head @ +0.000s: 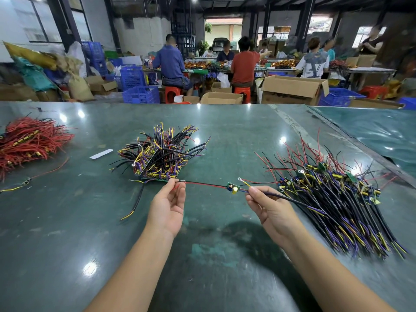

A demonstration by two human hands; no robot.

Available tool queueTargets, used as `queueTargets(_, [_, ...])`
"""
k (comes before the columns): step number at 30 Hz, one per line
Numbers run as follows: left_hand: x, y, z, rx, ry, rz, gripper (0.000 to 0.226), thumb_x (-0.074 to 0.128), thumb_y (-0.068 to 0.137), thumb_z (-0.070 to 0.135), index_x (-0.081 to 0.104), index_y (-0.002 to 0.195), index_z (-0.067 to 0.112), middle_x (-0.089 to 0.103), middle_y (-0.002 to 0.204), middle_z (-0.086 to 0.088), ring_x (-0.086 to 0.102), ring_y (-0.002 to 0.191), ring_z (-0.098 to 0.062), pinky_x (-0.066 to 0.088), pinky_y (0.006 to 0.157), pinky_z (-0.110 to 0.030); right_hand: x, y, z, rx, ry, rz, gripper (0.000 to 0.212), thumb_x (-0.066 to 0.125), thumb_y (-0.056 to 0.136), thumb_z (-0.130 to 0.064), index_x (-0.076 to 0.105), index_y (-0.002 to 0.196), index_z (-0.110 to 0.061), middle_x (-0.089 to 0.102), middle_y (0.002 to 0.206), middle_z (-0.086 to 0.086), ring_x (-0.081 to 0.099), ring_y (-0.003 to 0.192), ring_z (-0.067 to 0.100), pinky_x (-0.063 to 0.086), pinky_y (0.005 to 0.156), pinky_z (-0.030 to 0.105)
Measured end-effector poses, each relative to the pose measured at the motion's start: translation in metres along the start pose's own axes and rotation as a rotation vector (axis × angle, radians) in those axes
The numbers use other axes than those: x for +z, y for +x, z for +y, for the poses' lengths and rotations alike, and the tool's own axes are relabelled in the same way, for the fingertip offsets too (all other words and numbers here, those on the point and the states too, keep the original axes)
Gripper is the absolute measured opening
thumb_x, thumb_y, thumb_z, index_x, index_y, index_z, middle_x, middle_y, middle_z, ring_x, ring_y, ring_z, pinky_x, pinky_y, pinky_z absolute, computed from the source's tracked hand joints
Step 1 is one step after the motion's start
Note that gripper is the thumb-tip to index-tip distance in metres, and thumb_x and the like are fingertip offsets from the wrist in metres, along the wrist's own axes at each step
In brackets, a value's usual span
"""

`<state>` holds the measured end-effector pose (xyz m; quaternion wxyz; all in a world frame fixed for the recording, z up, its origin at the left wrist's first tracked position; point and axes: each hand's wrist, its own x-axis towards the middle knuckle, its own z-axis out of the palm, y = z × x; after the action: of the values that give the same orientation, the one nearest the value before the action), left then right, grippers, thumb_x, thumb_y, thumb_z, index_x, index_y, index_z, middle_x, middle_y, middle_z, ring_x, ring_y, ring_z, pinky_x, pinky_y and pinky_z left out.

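Above the green table (202, 233) I hold one small green circuit board (233, 188) stretched between both hands. My left hand (167, 207) pinches the end of its red and black wires (202, 184). My right hand (269, 209) pinches its black cable (290, 199), which trails off to the right with purple and yellow ends. A yellow wire with a ring terminal (240, 179) sticks up from the board.
A tangled pile of wired boards (161, 154) lies ahead of my left hand. A larger pile (337, 199) lies to the right, a heap of red wires (27, 143) at far left. A white slip (101, 153) lies on the table. People sit at benches beyond.
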<state>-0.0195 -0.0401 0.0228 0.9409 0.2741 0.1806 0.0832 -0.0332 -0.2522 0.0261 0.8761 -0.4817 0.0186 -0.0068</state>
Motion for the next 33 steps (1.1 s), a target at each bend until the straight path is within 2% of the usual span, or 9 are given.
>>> queueTargets(6, [0.0,-0.001,-0.002,0.025,0.022,-0.031,0.017,0.054,0.094,0.012,0.06,0.081,0.003,0.068,0.059,-0.003,0.067,0.055,-0.006,0.052,0.051,-0.014,0.002,0.0,0.001,0.01,0.011,0.045,0.017,0.059,0.084,0.005,0.065,0.071,-0.003,0.065,0.06,0.003,0.064,0.055,0.006,0.053,0.057,0.014])
queueTargets(11, [-0.002,-0.002,-0.002,0.231,0.418,-0.203,0.019,0.056,0.092,0.028,0.065,0.102,0.015,0.074,0.089,-0.002,0.07,0.077,-0.012,0.055,0.062,-0.022,-0.017,0.015,-0.03,0.082,0.455,0.262,0.005,0.061,0.084,0.0,0.06,0.079,-0.001,0.065,0.067,0.005,0.066,0.056,0.006,0.054,0.057,0.012])
queueTargets(13, [-0.001,-0.003,-0.004,0.233,0.464,-0.2,0.016,0.054,0.094,0.025,0.064,0.105,0.019,0.073,0.087,0.001,0.068,0.073,-0.01,0.055,0.061,-0.021,-0.031,0.019,-0.049,0.042,0.556,0.352,0.01,0.067,0.073,0.001,0.059,0.077,-0.001,0.064,0.068,0.005,0.065,0.053,0.006,0.055,0.062,0.013])
queueTargets(15, [0.0,-0.003,-0.004,0.239,0.464,-0.175,0.013,0.052,0.096,0.018,0.063,0.104,0.019,0.071,0.082,0.003,0.065,0.065,-0.009,0.054,0.058,-0.019,-0.044,0.022,-0.061,-0.002,0.555,0.411,0.006,0.061,0.084,-0.003,0.058,0.079,-0.002,0.062,0.077,0.005,0.065,0.057,0.007,0.054,0.07,0.013])
queueTargets(20, [-0.003,0.001,0.007,0.271,0.428,-0.082,0.017,0.051,0.095,0.008,0.063,0.095,0.019,0.069,0.074,0.004,0.061,0.056,-0.006,0.051,0.053,-0.016,-0.056,0.022,-0.069,0.141,0.43,0.355,0.024,0.052,0.094,-0.007,0.052,0.114,0.005,0.059,0.111,0.02,0.064,0.098,0.022,0.056,0.075,0.021])
queueTargets(24, [-0.008,0.013,0.019,0.51,0.623,0.07,0.023,0.052,0.091,0.001,0.063,0.089,0.022,0.066,0.077,0.005,0.058,0.059,0.0,0.045,0.054,-0.014,-0.037,0.018,-0.055,0.141,0.244,0.263,0.018,0.047,0.094,-0.005,0.058,0.099,0.009,0.066,0.092,0.016,0.071,0.077,0.019,0.058,0.066,0.02])
queueTargets(28, [-0.023,0.027,0.033,0.844,1.143,0.37,0.028,0.056,0.083,0.004,0.066,0.104,0.019,0.065,0.103,-0.002,0.053,0.103,-0.023,0.04,0.091,-0.033,-0.024,0.016,-0.019,-0.11,-0.177,0.312,0.017,0.047,0.093,0.006,0.062,0.085,0.001,0.066,0.075,0.015,0.068,0.064,0.017,0.057,0.064,0.016])
queueTargets(30, [-0.032,0.037,0.041,0.808,1.406,0.436,0.042,0.058,0.083,0.01,0.057,0.125,0.012,0.055,0.13,-0.013,0.04,0.123,-0.03,0.026,0.105,-0.035,-0.024,0.017,-0.001,-0.171,-0.376,0.284,0.019,0.047,0.092,0.009,0.063,0.085,0.0,0.063,0.08,0.018,0.065,0.069,0.021,0.055,0.062,0.014])
queueTargets(33, [-0.041,0.043,0.045,0.509,1.781,0.41,0.06,0.053,0.089,0.028,0.036,0.144,0.015,0.031,0.152,-0.009,0.02,0.14,-0.027,0.016,0.114,-0.037,-0.024,0.02,0.014,-0.268,-0.61,0.157,0.027,0.048,0.09,0.01,0.065,0.079,-0.008,0.065,0.074,0.011,0.065,0.068,0.021,0.055,0.063,0.016])
